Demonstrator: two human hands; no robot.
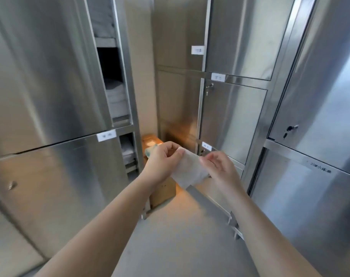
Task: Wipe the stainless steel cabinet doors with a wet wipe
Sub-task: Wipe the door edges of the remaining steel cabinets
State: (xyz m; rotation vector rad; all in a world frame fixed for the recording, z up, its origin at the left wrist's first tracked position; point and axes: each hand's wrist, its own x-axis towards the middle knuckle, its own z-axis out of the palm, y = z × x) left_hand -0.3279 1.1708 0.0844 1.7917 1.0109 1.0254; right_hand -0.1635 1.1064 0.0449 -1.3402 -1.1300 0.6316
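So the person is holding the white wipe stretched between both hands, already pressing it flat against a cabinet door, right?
Not quite. Both the left hand and right hand do hold the white wipe between them, but the head view shows it in mid-air, touching no cabinet door.

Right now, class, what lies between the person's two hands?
In the head view, a white wet wipe stretches between the left hand and the right hand; each pinches one end. Nothing else sits between them.

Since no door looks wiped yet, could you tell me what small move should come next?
Probably spread the wet wipe flat: both the left hand and right hand pinch its edges in mid-air, it is partly folded, and it touches no cabinet door.
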